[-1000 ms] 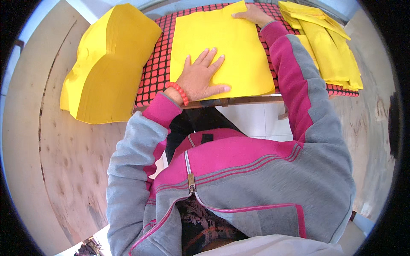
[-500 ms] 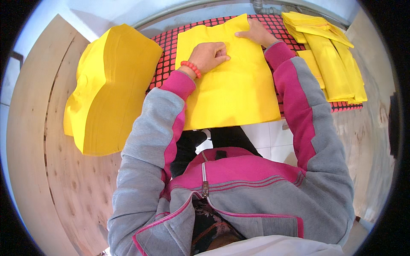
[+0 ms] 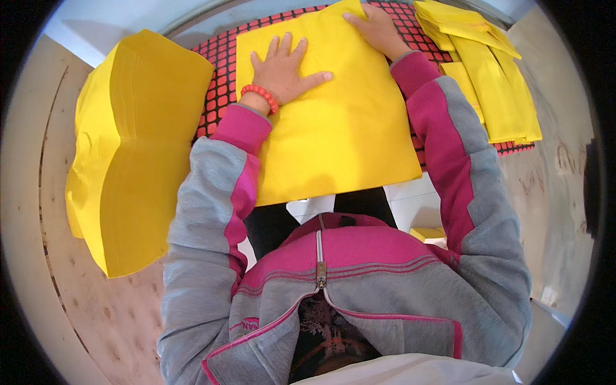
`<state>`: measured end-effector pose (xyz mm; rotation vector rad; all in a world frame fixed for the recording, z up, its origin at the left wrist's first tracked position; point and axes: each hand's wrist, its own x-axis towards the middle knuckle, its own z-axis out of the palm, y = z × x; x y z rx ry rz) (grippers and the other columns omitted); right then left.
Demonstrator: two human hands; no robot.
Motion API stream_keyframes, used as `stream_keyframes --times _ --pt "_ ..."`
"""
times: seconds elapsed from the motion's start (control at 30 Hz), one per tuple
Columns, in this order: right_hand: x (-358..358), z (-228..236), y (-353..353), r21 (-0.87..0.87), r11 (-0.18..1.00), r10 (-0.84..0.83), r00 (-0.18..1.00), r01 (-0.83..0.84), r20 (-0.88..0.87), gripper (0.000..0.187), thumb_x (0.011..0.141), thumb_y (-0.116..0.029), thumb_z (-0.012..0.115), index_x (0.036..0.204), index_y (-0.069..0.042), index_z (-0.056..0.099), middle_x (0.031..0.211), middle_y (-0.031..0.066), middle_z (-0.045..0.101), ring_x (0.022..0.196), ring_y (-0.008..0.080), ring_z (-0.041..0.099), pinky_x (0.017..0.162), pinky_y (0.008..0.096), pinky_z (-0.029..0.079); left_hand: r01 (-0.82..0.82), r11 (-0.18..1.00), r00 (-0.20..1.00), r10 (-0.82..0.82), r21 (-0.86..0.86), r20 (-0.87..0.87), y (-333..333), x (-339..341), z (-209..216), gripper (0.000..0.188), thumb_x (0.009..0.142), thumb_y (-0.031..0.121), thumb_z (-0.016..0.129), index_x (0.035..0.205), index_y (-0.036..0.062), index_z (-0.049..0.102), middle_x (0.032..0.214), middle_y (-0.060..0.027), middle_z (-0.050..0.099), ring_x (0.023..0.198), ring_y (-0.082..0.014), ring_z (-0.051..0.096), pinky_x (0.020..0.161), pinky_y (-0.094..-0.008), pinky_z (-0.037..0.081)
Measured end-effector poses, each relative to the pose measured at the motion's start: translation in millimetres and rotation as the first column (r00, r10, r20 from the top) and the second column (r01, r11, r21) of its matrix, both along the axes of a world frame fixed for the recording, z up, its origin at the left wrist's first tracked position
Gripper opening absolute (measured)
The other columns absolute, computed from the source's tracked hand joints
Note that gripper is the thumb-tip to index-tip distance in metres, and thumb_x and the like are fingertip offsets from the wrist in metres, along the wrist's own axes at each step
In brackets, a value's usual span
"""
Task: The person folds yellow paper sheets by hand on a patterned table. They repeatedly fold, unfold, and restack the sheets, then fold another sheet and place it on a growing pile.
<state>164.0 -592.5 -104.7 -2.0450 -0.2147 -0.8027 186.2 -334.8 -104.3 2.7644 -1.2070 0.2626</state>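
A yellow fabric sheet (image 3: pixel 340 138) lies in front of me on a red-and-black grid-patterned mat (image 3: pixel 221 64). My left hand (image 3: pixel 282 70) rests flat on its left part, fingers spread, a red bead bracelet (image 3: pixel 262 97) at the wrist. At the sheet's far right edge is my right hand (image 3: pixel 378 31). Its thumb lies over the fabric and the fingers curl at the edge, partly hidden, gripping it. The sheet's far corner rises a little there.
To the left, a thick stack of yellow fabric sheets (image 3: pixel 151 141) bulges over a wooden board (image 3: pixel 122 308). Folded yellow fabric pieces (image 3: pixel 491 90) are piled at the right end of the mat. Another wooden surface (image 3: pixel 545 212) stands on the right.
My left hand has gone from curled fingers to spread flat, moving left and farther away. The right hand stays at the far edge. The whole view has shifted slightly.
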Motion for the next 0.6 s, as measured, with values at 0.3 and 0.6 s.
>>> stream_keyframes --times 0.3,0.6 --pt "7.5 -5.0 -22.5 -0.275 0.942 -0.271 0.922 0.195 -0.275 0.025 0.087 -0.022 0.063 0.099 -0.001 0.066 0.093 0.0190 0.068 0.082 0.0349 0.065 0.068 0.0439 0.050 -0.010 1.000 1.000 0.010 0.009 0.004 -1.5 2.9 -2.0 0.100 0.080 0.082 0.049 0.153 0.0153 0.036 0.162 -0.0160 0.025 0.150 -0.0346 0.021 0.110 -0.0726 0.016" --pt "-28.5 -20.4 -2.6 -0.494 0.839 -0.455 0.790 0.226 -0.411 0.059 0.082 -0.045 0.073 0.119 0.000 0.065 0.114 0.0173 0.069 0.102 0.0312 0.068 0.085 0.0417 0.053 -0.021 0.999 0.999 0.021 0.027 0.026 -2.2 8.0 -7.2 0.092 0.083 0.078 0.051 0.153 0.0197 0.036 0.161 -0.0153 0.025 0.149 -0.0340 0.024 0.109 -0.0731 0.019"
